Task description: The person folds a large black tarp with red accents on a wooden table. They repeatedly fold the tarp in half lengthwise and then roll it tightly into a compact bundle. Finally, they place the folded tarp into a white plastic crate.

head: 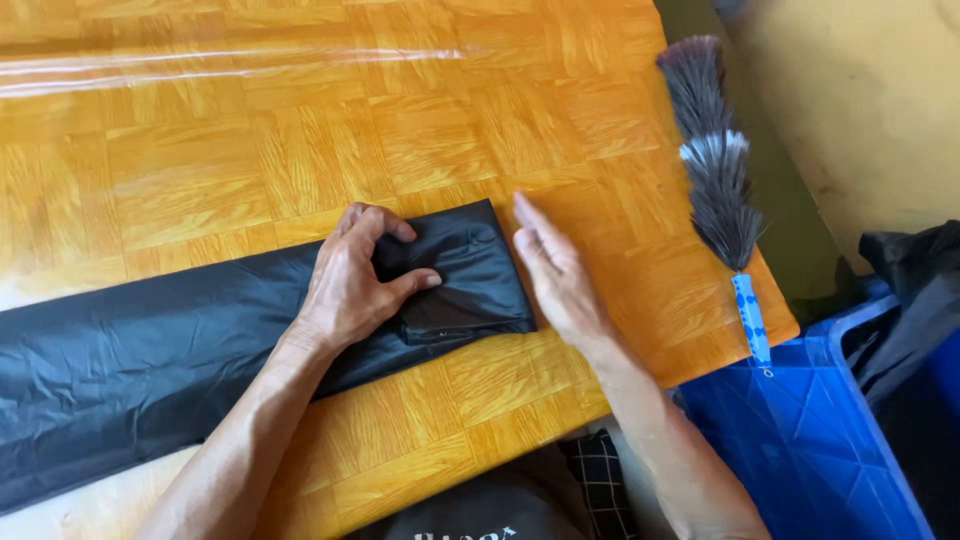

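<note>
Your left hand (352,282) pinches a fold near the end of the long black cloth (150,370), which lies flat across the wooden surface (300,150). Your right hand (555,275) is open and flat, holding nothing, edge down just beside the cloth's end. Feather duster (715,180) lies well apart at the surface's right edge, above a blue bin (800,440).

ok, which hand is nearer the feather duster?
Right. The right hand lies flat on the table beside the black fabric's end, apart from the feather duster at the table's right edge. The left hand pinches the black fabric, farther away.
</note>
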